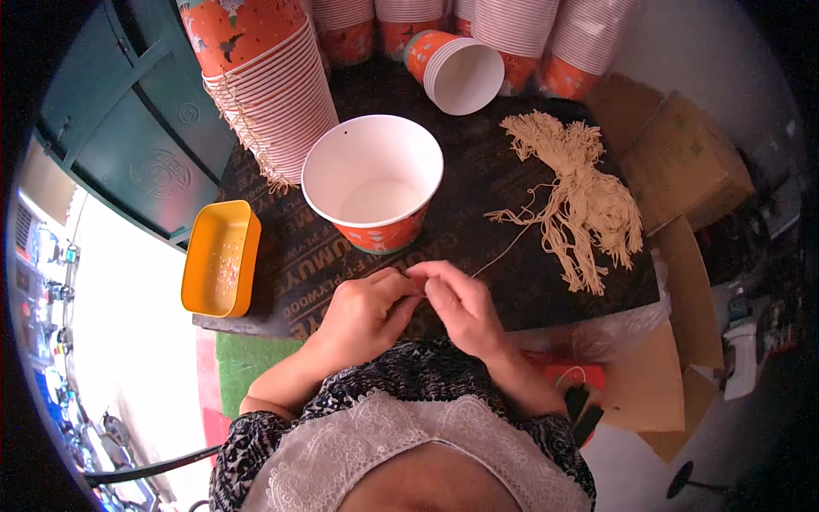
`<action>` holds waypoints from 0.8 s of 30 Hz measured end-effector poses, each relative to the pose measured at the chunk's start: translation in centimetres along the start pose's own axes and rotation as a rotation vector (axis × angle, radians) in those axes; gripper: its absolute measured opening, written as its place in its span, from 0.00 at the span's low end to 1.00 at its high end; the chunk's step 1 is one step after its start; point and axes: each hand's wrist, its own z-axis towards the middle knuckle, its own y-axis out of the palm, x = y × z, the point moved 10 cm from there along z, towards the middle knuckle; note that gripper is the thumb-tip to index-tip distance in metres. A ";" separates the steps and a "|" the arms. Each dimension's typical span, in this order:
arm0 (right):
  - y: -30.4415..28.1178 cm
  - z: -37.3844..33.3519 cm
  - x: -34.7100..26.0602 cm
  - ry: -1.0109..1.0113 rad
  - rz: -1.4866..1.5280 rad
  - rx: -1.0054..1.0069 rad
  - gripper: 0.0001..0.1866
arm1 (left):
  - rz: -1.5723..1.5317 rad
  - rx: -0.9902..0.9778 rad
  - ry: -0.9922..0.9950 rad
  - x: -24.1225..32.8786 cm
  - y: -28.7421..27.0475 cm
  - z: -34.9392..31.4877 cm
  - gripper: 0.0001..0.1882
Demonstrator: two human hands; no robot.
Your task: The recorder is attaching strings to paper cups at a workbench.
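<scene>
On the dark desk (465, 175) there are one paper tub (373, 179), stacked orange tubs (269, 94), yellow box (253, 256), beige strings (593, 200).

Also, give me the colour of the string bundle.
The string bundle is beige, best seen in the head view.

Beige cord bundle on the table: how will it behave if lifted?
The cord bundle looks floppy: its strands slump and splay across the table. It may tangle or drag strands along, since loose ones cross at its left side. Rolling seems unlikely, as it lies spread out rather than round.
</scene>
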 end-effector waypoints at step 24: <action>-0.6 -1.4 -2.1 -0.228 -0.164 0.239 0.03 | -0.725 0.006 -0.450 -4.7 2.2 -1.4 0.18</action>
